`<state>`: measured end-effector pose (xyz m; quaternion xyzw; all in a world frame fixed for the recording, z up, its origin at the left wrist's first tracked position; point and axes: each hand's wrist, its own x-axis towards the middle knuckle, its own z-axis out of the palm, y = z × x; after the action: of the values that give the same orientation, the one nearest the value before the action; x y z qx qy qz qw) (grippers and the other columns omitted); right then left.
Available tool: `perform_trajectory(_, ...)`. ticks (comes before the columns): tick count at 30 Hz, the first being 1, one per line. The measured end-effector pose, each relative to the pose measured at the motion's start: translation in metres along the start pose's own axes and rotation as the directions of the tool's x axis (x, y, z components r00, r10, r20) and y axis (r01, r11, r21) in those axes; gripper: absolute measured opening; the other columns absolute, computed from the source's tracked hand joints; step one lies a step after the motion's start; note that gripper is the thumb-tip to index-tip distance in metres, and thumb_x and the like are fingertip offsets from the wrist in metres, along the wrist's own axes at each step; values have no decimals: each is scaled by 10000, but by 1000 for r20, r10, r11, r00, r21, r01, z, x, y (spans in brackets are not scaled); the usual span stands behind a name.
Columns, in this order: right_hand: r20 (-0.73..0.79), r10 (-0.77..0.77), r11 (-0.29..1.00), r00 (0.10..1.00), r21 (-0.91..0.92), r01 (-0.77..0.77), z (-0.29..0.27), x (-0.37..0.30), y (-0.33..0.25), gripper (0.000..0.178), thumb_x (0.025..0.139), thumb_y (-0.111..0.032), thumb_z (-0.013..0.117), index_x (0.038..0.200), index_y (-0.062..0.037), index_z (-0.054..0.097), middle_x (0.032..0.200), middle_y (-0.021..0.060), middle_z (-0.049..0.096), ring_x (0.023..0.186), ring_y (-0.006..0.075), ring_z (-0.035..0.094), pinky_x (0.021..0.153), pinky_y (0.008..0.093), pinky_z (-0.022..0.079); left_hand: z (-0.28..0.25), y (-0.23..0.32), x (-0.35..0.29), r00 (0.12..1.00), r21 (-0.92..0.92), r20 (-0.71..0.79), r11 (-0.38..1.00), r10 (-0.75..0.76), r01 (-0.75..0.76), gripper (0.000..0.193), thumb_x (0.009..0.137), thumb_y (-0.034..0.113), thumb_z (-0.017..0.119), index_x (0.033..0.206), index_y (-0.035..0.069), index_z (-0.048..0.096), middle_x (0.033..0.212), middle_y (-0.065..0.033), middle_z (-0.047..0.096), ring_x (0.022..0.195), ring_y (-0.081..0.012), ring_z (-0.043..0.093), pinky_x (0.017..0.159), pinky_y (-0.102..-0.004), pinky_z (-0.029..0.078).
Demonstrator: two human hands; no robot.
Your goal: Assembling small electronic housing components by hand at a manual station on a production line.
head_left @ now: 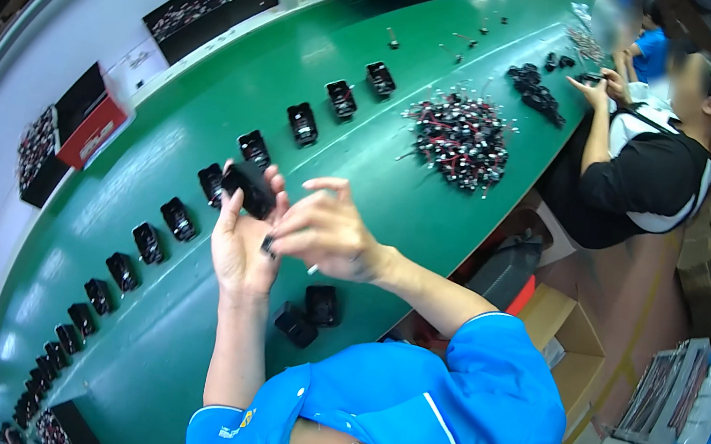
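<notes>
My left hand (243,245) is raised over the green table (356,165), palm up, its fingers curled round a black plastic housing (249,188). Close beside it, my right hand (330,232) has thumb and fingertips closed on a small dark part (268,247) near the left palm; what kind of part it is cannot be made out. A small white tip (313,270) shows below the right hand. Two more black housings, one of them this one (322,305), lie on the table between my forearms.
A long curved row of black housings (176,217) runs along the table. Right of it lies a heap of small wired parts (463,141). Black trays (211,16) of similar parts stand beyond the left edge. A co-worker (641,168) sits at the right; cardboard boxes (563,339) stand nearer.
</notes>
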<state>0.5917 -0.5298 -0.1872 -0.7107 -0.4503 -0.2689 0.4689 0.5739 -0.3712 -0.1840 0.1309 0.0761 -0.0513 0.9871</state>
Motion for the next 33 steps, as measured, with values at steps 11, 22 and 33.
perform_trajectory(11,-43,342,935,939,-86,-345,-6,16,-3,132,778,-76,725,856,-167,669,1048,-115,682,1170,193,464,1021,390,203,31,-15,-18,985,370,158,921,70,-125,517,1017,214,486,1499,154,310,1334,-169,483,1142,-264,564,952,-360,491)
perform_trajectory(22,-178,249,934,952,-215,-285,-6,5,6,179,687,-40,761,806,-148,682,1329,41,511,1231,244,388,1054,393,251,10,-26,-19,963,703,198,658,181,-268,601,918,-6,609,1461,44,355,1316,-158,517,1159,-229,562,997,-346,463)
perform_trajectory(33,-431,143,990,891,78,-121,3,-14,23,285,612,-19,767,858,-152,718,1339,56,511,1211,259,385,1075,410,275,29,-23,-27,912,828,397,388,103,-404,546,838,-24,702,1348,10,511,1265,-150,588,1105,-193,596,1021,-307,440)
